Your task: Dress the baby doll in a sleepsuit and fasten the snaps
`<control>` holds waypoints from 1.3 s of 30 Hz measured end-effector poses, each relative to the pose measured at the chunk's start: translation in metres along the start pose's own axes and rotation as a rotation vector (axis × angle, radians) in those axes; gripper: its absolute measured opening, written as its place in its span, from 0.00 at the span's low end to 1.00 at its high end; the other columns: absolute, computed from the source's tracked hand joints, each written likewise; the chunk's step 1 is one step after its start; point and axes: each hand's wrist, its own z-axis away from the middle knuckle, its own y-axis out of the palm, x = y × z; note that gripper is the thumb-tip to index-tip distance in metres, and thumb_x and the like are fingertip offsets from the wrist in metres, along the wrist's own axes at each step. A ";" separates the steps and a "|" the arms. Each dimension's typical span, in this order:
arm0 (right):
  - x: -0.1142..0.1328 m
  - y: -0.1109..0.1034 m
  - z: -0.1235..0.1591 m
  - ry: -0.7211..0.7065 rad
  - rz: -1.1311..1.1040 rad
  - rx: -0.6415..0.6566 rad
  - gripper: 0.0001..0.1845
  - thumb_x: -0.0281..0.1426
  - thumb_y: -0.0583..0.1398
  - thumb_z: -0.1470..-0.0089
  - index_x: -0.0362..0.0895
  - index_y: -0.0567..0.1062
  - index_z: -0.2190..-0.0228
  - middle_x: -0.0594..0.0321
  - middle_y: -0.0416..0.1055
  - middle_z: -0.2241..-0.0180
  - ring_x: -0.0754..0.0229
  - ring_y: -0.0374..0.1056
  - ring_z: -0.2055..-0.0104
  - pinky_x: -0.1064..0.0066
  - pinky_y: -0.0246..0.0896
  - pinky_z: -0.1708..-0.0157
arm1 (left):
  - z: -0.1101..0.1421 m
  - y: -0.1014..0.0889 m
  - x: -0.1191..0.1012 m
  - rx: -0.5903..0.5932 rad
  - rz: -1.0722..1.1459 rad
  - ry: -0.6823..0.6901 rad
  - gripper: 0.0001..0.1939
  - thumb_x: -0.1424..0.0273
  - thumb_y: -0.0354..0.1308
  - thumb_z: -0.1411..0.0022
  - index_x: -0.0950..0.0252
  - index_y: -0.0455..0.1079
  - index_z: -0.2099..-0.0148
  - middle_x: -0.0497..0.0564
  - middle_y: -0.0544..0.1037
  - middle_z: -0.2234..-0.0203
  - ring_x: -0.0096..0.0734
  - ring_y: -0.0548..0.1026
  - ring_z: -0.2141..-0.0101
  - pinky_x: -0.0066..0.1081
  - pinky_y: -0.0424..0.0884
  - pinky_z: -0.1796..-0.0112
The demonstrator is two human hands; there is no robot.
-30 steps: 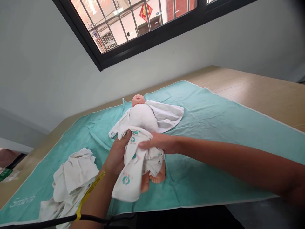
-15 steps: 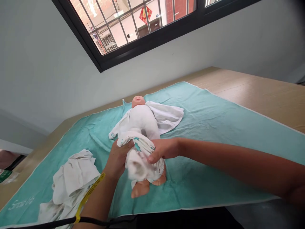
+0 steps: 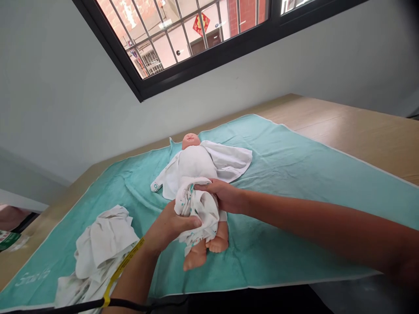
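A baby doll [image 3: 197,160] lies on its back on a teal towel [image 3: 278,235], its head toward the wall and its bare feet toward me. White cloth covers its torso, with a white garment spread out at both sides. Over its legs I hold a bunched white baby garment [image 3: 199,207] with green print. My left hand [image 3: 175,224] grips its left side, thumb on top. Around the upper right edge, my right hand [image 3: 224,194] is closed, its fingers partly hidden by the fabric.
A crumpled pile of white cloth [image 3: 103,244] lies on the towel at the left. The wooden table [image 3: 353,126] shows around the towel. Behind it stand a wall and a barred window [image 3: 183,35]. A green-labelled item [image 3: 8,240] sits at the far left edge.
The bunched garment has been turned and gathered in my hands. My left hand has shifted lower with its thumb on top; my right hand has moved up slightly.
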 end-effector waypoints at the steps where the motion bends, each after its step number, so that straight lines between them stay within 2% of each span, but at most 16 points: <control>1: 0.002 0.001 0.001 0.005 -0.011 0.018 0.17 0.39 0.65 0.50 0.40 0.77 0.61 0.57 0.76 0.63 0.57 0.71 0.61 0.67 0.65 0.57 | 0.001 0.001 -0.004 -0.025 -0.063 -0.023 0.21 0.65 0.68 0.51 0.67 0.73 0.54 0.52 0.79 0.66 0.39 0.76 0.63 0.30 0.70 0.64; 4: 0.005 0.001 0.004 0.028 -0.017 0.062 0.16 0.37 0.64 0.49 0.40 0.77 0.60 0.57 0.76 0.62 0.58 0.71 0.60 0.68 0.65 0.56 | 0.003 0.004 -0.010 -0.160 -0.104 -0.042 0.20 0.66 0.65 0.48 0.66 0.73 0.53 0.52 0.79 0.64 0.40 0.76 0.61 0.31 0.70 0.63; 8: 0.006 0.000 0.007 0.063 0.013 0.124 0.18 0.37 0.64 0.49 0.40 0.76 0.58 0.57 0.76 0.60 0.58 0.71 0.58 0.69 0.64 0.55 | 0.004 0.005 -0.008 -0.246 0.039 0.018 0.27 0.70 0.67 0.53 0.66 0.72 0.49 0.52 0.80 0.61 0.42 0.76 0.60 0.32 0.71 0.60; 12: 0.008 0.001 0.010 0.112 0.158 0.212 0.23 0.41 0.66 0.51 0.39 0.75 0.58 0.56 0.75 0.61 0.57 0.70 0.57 0.67 0.64 0.54 | 0.001 0.008 -0.004 -0.410 0.169 0.058 0.25 0.69 0.66 0.57 0.70 0.75 0.53 0.54 0.81 0.68 0.42 0.77 0.66 0.33 0.71 0.66; 14: 0.012 0.004 0.012 0.138 0.286 0.260 0.24 0.39 0.68 0.56 0.40 0.75 0.58 0.58 0.75 0.61 0.56 0.70 0.57 0.67 0.64 0.55 | -0.001 0.011 -0.005 -0.514 0.167 0.058 0.22 0.70 0.65 0.58 0.71 0.76 0.57 0.52 0.80 0.74 0.39 0.77 0.71 0.31 0.71 0.69; 16: 0.016 0.009 0.013 0.156 0.390 0.290 0.25 0.34 0.70 0.60 0.41 0.75 0.58 0.60 0.75 0.61 0.56 0.69 0.56 0.67 0.63 0.55 | -0.002 0.014 -0.005 -0.564 0.176 0.061 0.20 0.72 0.65 0.57 0.71 0.77 0.59 0.51 0.80 0.76 0.37 0.76 0.74 0.29 0.69 0.72; 18: 0.016 0.014 0.014 0.146 0.447 0.260 0.25 0.32 0.70 0.61 0.43 0.75 0.58 0.62 0.75 0.61 0.56 0.68 0.55 0.67 0.63 0.55 | -0.002 0.016 -0.004 -0.553 0.249 0.097 0.19 0.72 0.64 0.57 0.70 0.77 0.59 0.51 0.80 0.74 0.36 0.77 0.73 0.28 0.69 0.72; 21: 0.010 0.020 0.013 0.074 0.489 0.082 0.23 0.31 0.68 0.59 0.44 0.75 0.58 0.63 0.74 0.60 0.55 0.68 0.55 0.66 0.63 0.56 | -0.003 0.015 0.002 -0.500 0.419 0.154 0.20 0.70 0.64 0.54 0.70 0.76 0.56 0.53 0.81 0.68 0.38 0.78 0.69 0.29 0.71 0.69; 24: 0.001 0.023 0.012 -0.034 0.539 -0.093 0.19 0.32 0.65 0.56 0.44 0.75 0.60 0.62 0.74 0.61 0.55 0.68 0.57 0.67 0.63 0.59 | -0.005 0.011 0.010 -0.462 0.514 0.133 0.20 0.70 0.64 0.53 0.71 0.75 0.56 0.54 0.81 0.66 0.39 0.78 0.68 0.30 0.72 0.67; 26: -0.005 0.023 0.011 -0.125 0.578 -0.175 0.16 0.33 0.64 0.55 0.43 0.74 0.62 0.63 0.73 0.63 0.57 0.68 0.59 0.69 0.62 0.62 | -0.004 0.009 0.011 -0.437 0.500 0.101 0.19 0.70 0.64 0.53 0.71 0.75 0.57 0.54 0.81 0.67 0.39 0.78 0.68 0.31 0.71 0.67; 30: -0.010 0.014 0.006 -0.269 0.771 -0.416 0.07 0.33 0.60 0.55 0.43 0.70 0.71 0.68 0.69 0.72 0.61 0.65 0.67 0.72 0.58 0.68 | -0.001 0.015 0.002 -0.380 0.333 0.031 0.22 0.69 0.66 0.54 0.68 0.74 0.55 0.54 0.81 0.65 0.41 0.78 0.66 0.33 0.71 0.65; 32: -0.010 0.009 0.004 -0.324 0.909 -0.482 0.06 0.31 0.60 0.57 0.43 0.68 0.74 0.69 0.67 0.74 0.63 0.63 0.69 0.73 0.56 0.70 | 0.000 0.019 -0.004 -0.354 0.159 -0.005 0.24 0.71 0.65 0.55 0.68 0.73 0.53 0.54 0.81 0.64 0.42 0.77 0.64 0.35 0.71 0.63; 34: -0.007 0.008 0.004 -0.331 0.999 -0.476 0.06 0.30 0.59 0.58 0.44 0.67 0.74 0.69 0.68 0.74 0.63 0.63 0.70 0.73 0.55 0.70 | -0.001 0.020 -0.006 -0.359 -0.078 -0.012 0.23 0.73 0.63 0.55 0.67 0.72 0.53 0.53 0.80 0.64 0.42 0.76 0.62 0.35 0.70 0.61; 36: -0.003 0.008 0.006 -0.266 1.048 -0.455 0.06 0.30 0.60 0.58 0.44 0.68 0.73 0.67 0.70 0.72 0.61 0.64 0.69 0.72 0.55 0.70 | -0.002 0.019 -0.007 -0.371 -0.277 0.004 0.21 0.74 0.60 0.53 0.66 0.72 0.53 0.52 0.80 0.63 0.42 0.75 0.61 0.34 0.69 0.61; 39: 0.002 0.012 0.017 -0.124 1.026 -0.409 0.08 0.30 0.61 0.60 0.44 0.72 0.71 0.63 0.72 0.69 0.58 0.66 0.66 0.71 0.56 0.68 | -0.003 0.013 -0.006 -0.310 -0.397 -0.001 0.17 0.72 0.56 0.50 0.66 0.72 0.55 0.52 0.79 0.63 0.43 0.75 0.60 0.34 0.69 0.62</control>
